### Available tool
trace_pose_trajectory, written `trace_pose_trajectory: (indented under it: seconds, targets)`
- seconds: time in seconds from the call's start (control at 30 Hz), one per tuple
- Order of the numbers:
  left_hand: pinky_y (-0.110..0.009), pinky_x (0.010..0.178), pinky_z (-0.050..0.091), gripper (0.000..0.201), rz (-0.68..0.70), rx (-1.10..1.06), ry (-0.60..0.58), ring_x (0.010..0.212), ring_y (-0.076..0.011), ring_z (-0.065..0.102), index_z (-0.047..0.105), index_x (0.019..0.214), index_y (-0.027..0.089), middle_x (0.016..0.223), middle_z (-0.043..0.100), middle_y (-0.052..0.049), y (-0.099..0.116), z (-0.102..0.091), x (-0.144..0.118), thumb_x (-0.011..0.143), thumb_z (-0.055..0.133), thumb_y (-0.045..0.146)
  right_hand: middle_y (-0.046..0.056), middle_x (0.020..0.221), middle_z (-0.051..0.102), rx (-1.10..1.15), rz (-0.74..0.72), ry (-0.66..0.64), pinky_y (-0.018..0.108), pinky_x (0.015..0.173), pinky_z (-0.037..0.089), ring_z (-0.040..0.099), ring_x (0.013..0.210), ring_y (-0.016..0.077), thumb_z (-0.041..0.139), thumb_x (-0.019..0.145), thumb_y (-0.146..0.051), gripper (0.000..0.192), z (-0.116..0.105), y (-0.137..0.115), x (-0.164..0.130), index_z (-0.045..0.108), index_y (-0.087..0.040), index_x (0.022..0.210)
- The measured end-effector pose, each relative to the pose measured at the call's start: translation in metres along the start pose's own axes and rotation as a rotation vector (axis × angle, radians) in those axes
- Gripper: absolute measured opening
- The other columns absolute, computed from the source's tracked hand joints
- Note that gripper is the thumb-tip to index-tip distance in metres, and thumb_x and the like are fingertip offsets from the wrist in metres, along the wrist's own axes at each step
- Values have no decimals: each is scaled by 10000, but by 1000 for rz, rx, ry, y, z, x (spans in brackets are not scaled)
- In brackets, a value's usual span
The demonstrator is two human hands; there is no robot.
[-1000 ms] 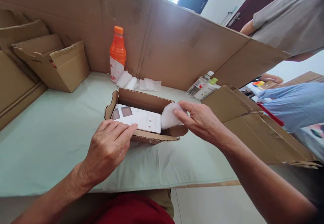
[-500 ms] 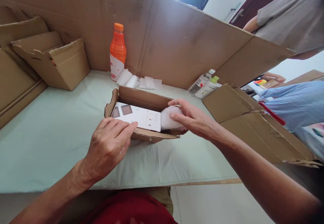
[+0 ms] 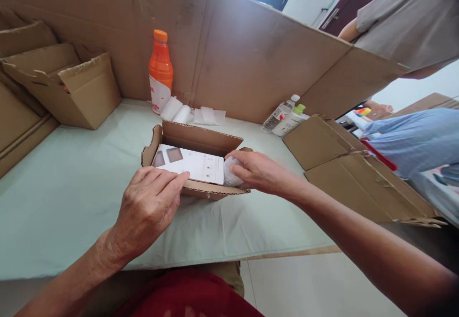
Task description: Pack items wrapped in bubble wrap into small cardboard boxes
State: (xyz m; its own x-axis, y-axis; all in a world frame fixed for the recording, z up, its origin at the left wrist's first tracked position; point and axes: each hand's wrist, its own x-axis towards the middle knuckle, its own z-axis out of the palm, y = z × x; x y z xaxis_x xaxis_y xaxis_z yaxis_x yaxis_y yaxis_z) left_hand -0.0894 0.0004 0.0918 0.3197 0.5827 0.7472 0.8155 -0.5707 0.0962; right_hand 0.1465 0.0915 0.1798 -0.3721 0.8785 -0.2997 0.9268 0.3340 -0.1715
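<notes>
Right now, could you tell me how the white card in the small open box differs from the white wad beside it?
The white card is flat and rectangular, with printed squares; the white wad is rounded, crumpled and plain. The card fills most of the small open box; the wad takes only its right end. The left hand rests its fingers at the card's near edge; the right hand covers the wad. Both are white and lie inside the box.

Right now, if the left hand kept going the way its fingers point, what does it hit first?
Likely the white flat box inside the small cardboard box. The left hand already rests its fingertips on the near wall; depth is hard to judge.
</notes>
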Motion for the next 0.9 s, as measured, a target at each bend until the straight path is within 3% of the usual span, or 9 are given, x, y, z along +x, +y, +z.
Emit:
trace_pose_trajectory:
  seconds: [0.1,0.2,0.4,0.77,0.83,0.9]
  targets:
    - [-403,764,499,308,-3,0,1,823,-232,671,646,1166,128,941,749,-79,1,0,-1,889,561,22,101,970,739,-168,-43,51,302,663,416,652,871,249,496,919,-218,276,1,-1,0,661,-196,1139]
    - [-411,774,496,314,-4,-2,-4,818,-233,663,647,1160,109,927,745,-81,2,-1,-1,876,567,-1,103,1086,738,-153,-36,136,295,689,417,665,921,253,562,898,-253,369,1,2,0,612,-187,1258]
    - [-406,767,493,304,2,5,-6,817,-235,669,650,1156,117,930,749,-80,2,-1,0,882,567,14,63,861,736,-89,-101,87,291,658,383,646,808,221,535,902,-218,191,9,2,4,708,-213,980]
    - [-415,783,502,326,2,33,-18,832,-233,680,623,1188,152,944,744,-76,2,2,1,891,586,22,73,839,709,-7,-178,71,301,675,393,611,732,202,420,983,-244,262,13,4,-9,675,-203,1025]
    - [-430,805,523,364,-4,15,-14,907,-252,692,607,1219,166,979,739,-83,4,1,1,887,601,19,76,936,735,58,-197,135,302,704,425,641,788,208,411,993,-258,285,11,9,-16,668,-214,1106]
    - [-482,892,541,449,-39,-6,28,1095,-304,672,587,1280,191,1093,721,-109,5,-1,-3,867,641,23,69,1054,746,151,-183,284,307,727,462,665,848,211,427,994,-284,302,12,21,-29,656,-234,1185]
